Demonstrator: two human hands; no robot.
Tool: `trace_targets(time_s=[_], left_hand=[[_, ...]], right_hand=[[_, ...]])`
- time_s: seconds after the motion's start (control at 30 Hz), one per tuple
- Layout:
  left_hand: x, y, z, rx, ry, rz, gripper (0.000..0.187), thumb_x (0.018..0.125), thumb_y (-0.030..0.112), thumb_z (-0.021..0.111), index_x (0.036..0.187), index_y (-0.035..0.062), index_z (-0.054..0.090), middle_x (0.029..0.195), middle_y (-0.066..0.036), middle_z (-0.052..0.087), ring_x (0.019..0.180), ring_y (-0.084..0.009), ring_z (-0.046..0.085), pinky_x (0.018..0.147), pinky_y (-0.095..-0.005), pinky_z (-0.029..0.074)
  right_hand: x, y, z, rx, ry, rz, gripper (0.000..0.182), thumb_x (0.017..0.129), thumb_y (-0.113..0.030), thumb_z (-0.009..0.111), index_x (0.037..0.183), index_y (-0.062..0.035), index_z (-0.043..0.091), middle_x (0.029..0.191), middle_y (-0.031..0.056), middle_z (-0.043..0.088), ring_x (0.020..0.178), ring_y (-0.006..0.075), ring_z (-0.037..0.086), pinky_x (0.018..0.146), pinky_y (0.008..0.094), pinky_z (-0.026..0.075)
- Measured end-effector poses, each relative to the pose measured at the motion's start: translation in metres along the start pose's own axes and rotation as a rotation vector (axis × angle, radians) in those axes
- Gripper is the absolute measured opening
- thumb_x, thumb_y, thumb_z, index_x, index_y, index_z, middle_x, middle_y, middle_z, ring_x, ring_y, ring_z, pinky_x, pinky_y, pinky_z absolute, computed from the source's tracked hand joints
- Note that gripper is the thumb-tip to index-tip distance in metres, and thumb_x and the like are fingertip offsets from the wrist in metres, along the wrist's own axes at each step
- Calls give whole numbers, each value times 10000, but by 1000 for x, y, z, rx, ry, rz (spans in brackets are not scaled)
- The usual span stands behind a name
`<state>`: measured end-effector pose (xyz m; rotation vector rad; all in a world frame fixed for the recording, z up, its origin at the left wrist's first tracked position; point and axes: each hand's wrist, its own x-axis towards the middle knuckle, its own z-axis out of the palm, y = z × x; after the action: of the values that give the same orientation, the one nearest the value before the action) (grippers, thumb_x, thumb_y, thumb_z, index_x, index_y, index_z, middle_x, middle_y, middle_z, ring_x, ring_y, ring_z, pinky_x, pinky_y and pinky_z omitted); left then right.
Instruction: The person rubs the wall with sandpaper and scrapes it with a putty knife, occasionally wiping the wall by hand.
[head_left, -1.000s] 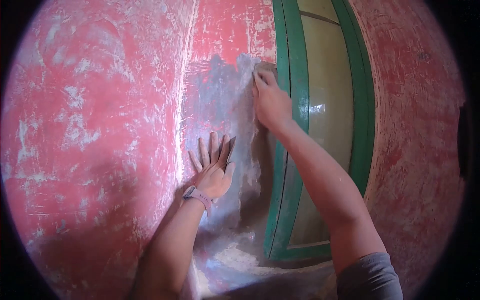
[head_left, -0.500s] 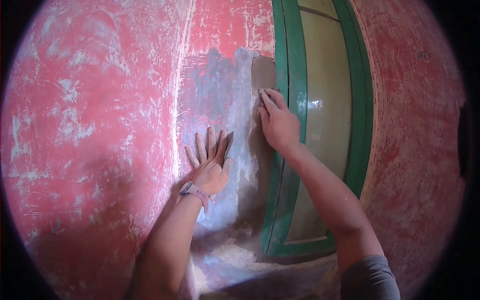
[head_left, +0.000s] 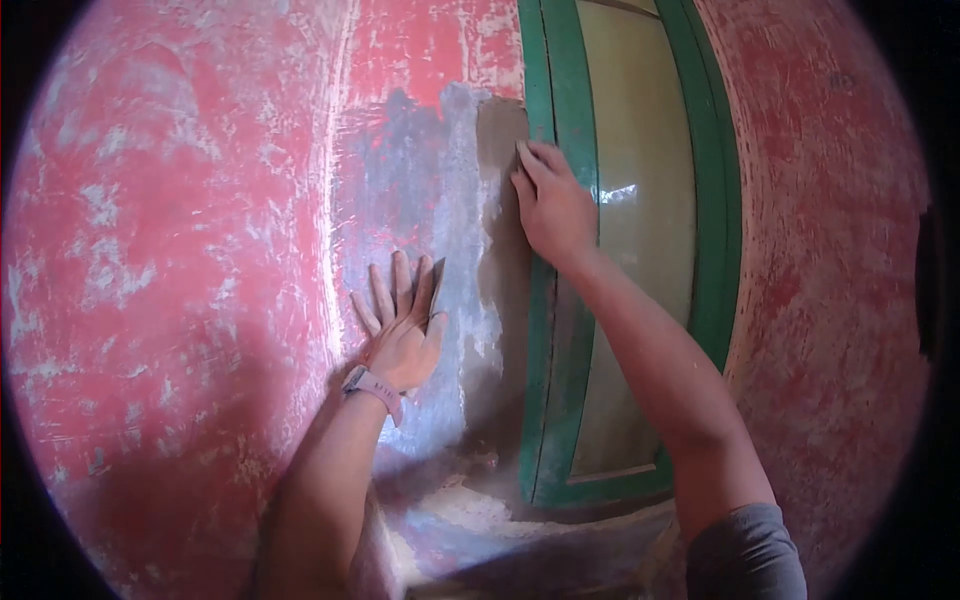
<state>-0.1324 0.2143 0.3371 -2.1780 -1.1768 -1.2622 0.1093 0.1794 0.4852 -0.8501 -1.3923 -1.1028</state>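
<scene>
My left hand [head_left: 402, 335] lies against the patched wall [head_left: 405, 190], its fingers spread. A thin dark scraper blade [head_left: 437, 283] is held upright between its thumb and forefinger. My right hand [head_left: 556, 205] is pinched on a small flat scraper [head_left: 519, 152], seen almost edge-on and mostly hidden by the fingers. That tool meets the top part of a strip of brown-grey plaster [head_left: 503, 220], right beside the green window frame [head_left: 538, 330]. Smooth grey filler [head_left: 458, 200] covers the wall to the left of the strip.
Yellowish glass [head_left: 645, 270] fills the green frame to the right, behind my right forearm. Worn red wall [head_left: 150, 250] with pale streaks spans the left side, and more red wall [head_left: 820, 300] stands at the far right. A rough ledge [head_left: 470, 510] runs below.
My right hand has moved a little up along the plaster strip, and the small scraper has turned more edge-on. The view has shifted slightly; my left hand stays at the same place on the wall.
</scene>
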Motion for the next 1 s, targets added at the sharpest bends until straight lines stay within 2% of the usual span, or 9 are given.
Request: trace_targets(time_s=[0.1,0.27,0.37,0.5,0.63,0.77,0.9,1.0], left_hand=[[1,-1,0,-10,-7,3,880,1097,454,498,1819,220,53,1877,-196,-81,1692,-517,-159,1261,-758,-156],[-4,0,1,0,-22,-3,873,1104,431,507,1819,226,50,1877,-194,-85,1690,-522,-157,1260,-765,-151],[-2,0,2,8,-12,3,874,1106,419,520,1819,233,49,1877,-190,-90,1688,-525,-157,1259,-776,-143],[-3,1,0,-5,-21,8,875,1101,442,505,1820,228,54,1879,-192,-74,1695,-513,-146,1267,-750,-145],[-5,2,-1,-5,-44,-1,880,1099,453,506,1820,233,52,1879,-194,-71,1695,-515,-147,1268,-750,-144],[-4,-2,5,18,-8,14,887,1109,420,532,1818,252,27,1876,-186,-101,1680,-547,-159,1248,-809,-116],[-4,-2,6,25,-16,5,888,1113,423,526,1818,257,12,1876,-185,-102,1677,-552,-164,1244,-812,-119],[-4,-1,4,11,-21,12,886,1115,426,522,1817,262,8,1877,-185,-103,1676,-552,-169,1240,-814,-124]], right_hand=[[13,-4,-1,23,-19,69,412,1101,-255,619,1488,-122,666,1519,37,631,1165,364,741,920,522,626],[-69,-8,-4,44,34,-57,390,1098,-245,611,1463,-124,676,1496,35,636,1091,383,746,887,538,620],[-54,-9,-15,48,-70,15,385,1095,-234,618,1458,-121,678,1487,31,641,1081,386,749,873,533,623],[-21,-13,-11,20,-35,82,385,1087,-222,635,1456,-120,680,1461,37,651,1076,389,752,862,524,630],[-94,-30,-5,83,47,36,355,1094,-234,620,1420,-113,694,1469,38,651,1066,397,750,860,540,624],[-124,-32,-10,103,14,-9,348,1104,-250,602,1408,-112,699,1493,36,643,1044,405,753,854,539,622],[-50,-27,-3,54,-7,86,364,1099,-252,616,1429,-122,697,1481,37,650,1018,397,762,828,507,631],[-60,-30,2,41,5,112,367,1095,-251,624,1435,-132,697,1472,37,655,1006,386,765,816,497,633]])
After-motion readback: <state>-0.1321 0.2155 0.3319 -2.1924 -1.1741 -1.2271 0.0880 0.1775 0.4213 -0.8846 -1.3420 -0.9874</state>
